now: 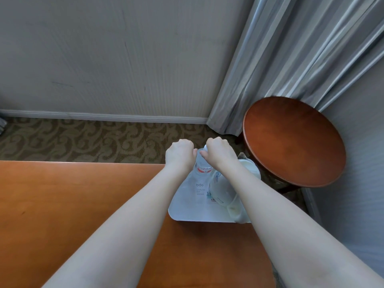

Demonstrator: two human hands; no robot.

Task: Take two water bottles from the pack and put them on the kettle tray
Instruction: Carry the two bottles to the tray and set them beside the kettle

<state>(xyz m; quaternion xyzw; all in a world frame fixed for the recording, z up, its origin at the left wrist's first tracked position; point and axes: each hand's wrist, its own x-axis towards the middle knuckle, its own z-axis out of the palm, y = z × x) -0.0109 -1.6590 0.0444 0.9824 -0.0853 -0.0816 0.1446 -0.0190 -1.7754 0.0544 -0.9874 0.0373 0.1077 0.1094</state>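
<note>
A white kettle tray [187,210] lies at the far right corner of the wooden desk [72,204], with a white kettle [221,189] standing on its right side. A clear water bottle [204,169] with a red label stands upright at the tray's far edge. My right hand [220,152] is closed over its top. Just left of it, my left hand [180,154] is curled in a fist over the tray's far left corner. A sliver of clear plastic shows under its wrist, likely a second bottle, mostly hidden. The pack is out of view.
A round wooden side table [294,140] stands right of the desk, past the tray. Grey curtains [291,48] hang behind it. Patterned carpet [83,138] and a pale wall lie beyond the desk's far edge. A white cup or kettle base [252,167] sits at the tray's far right.
</note>
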